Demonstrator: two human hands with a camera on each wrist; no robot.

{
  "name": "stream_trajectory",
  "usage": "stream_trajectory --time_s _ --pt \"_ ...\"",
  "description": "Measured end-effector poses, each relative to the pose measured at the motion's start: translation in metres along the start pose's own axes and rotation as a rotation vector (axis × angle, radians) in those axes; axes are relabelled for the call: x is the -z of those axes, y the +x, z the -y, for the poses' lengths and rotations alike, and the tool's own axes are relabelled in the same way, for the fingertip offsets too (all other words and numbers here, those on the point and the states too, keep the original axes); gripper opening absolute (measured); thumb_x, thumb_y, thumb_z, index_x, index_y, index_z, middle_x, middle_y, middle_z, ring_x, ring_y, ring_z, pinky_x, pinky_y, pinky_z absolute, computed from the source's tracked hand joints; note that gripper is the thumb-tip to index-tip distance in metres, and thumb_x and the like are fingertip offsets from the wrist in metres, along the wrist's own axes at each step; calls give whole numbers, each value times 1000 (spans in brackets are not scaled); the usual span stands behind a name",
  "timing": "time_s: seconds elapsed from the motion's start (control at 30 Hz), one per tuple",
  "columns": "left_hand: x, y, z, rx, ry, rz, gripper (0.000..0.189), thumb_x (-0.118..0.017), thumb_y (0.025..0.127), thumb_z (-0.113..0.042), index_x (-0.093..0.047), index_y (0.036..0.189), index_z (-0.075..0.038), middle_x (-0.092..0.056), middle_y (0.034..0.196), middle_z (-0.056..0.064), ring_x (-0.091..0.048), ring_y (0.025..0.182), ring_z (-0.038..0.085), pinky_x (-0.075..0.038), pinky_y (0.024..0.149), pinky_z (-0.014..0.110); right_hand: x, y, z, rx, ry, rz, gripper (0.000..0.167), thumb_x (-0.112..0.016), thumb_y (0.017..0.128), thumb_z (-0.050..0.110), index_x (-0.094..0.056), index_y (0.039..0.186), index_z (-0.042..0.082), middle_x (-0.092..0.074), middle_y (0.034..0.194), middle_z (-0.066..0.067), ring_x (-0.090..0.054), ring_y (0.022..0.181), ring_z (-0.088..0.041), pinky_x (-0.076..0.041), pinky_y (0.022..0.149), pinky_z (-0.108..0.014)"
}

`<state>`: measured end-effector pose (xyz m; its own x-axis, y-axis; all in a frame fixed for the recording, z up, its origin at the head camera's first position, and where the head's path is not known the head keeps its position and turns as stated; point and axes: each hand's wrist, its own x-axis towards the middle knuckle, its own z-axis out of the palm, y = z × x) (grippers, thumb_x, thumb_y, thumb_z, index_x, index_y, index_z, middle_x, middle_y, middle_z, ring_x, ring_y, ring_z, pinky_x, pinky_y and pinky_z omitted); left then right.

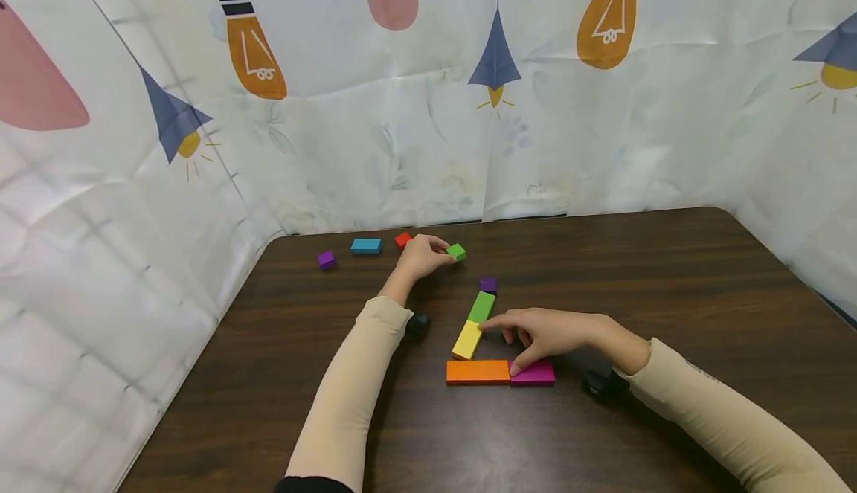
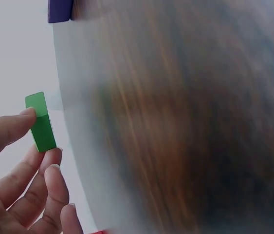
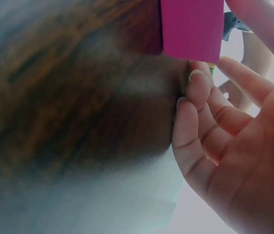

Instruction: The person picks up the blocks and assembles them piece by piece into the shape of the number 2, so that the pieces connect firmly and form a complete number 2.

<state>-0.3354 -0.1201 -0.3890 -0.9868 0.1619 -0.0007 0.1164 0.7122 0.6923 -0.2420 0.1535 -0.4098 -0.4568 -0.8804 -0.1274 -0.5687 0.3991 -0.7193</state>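
Observation:
Near the far edge of the table, my left hand [image 1: 420, 256] pinches a small green block [image 1: 457, 252] between thumb and fingertips. The left wrist view shows that green block [image 2: 41, 122] with the thumb on one side and fingers at its lower end. My right hand [image 1: 550, 331] rests over a row of blocks, its thumb on the magenta block [image 1: 535, 374] and its index fingertip at the yellow block [image 1: 466, 340]. An orange block [image 1: 478, 372] lies end to end with the magenta one. Beyond the yellow block, a longer green block [image 1: 481, 306] and a dark purple block [image 1: 489, 284] continue a slanted line.
Left of my left hand lie a red block [image 1: 402, 240], a blue block [image 1: 366, 246] and a purple block [image 1: 326, 259]. The brown wooden table [image 1: 669, 277] ends at a white patterned curtain [image 1: 375, 151] behind and at the sides.

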Motion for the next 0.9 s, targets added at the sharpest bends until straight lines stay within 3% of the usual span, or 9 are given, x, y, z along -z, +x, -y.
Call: stream_trajectory --time_s 0.17,0.33,0.4,0.6,0.9 --pt "-3 1 -5 -13 5 5 34 -79 90 -23 -75 116 -3 -73 108 9 -65 98 25 -51 88 39 3 -3 18 -90 1 -3 69 -80 92 26 -49 152 12 -53 105 1 -49 77 -11 -45 70 -27" --pt "-6 0 -8 -22 9 18 33 -80 89 -24 -76 114 -3 -73 105 8 -64 94 23 -52 84 37 -5 2 -17 -15 8 0 71 -78 93 37 -46 155 22 -52 106 3 -49 77 -10 -45 67 -27" --pt "-7 -1 -10 -26 7 25 32 -80 89 -23 -76 114 -3 -73 104 8 -63 92 22 -52 83 36 -5 3 -19 9 12 0 72 -77 93 39 -45 155 22 -53 106 3 -50 77 -10 -45 67 -28" --pt "-11 -3 -13 -40 12 40 30 -79 89 -22 -77 113 -3 -73 103 8 -65 93 23 -53 83 36 0 -2 15 -60 14 -8 70 -80 92 28 -49 152 11 -53 103 2 -49 76 -10 -44 69 -26" --pt "-16 -1 -20 -53 40 60 30 -80 89 -22 -77 114 -5 -73 104 7 -66 97 23 -53 86 36 0 -3 20 -97 -17 -16 69 -81 91 23 -50 151 12 -53 105 2 -49 76 -8 -45 70 -26"
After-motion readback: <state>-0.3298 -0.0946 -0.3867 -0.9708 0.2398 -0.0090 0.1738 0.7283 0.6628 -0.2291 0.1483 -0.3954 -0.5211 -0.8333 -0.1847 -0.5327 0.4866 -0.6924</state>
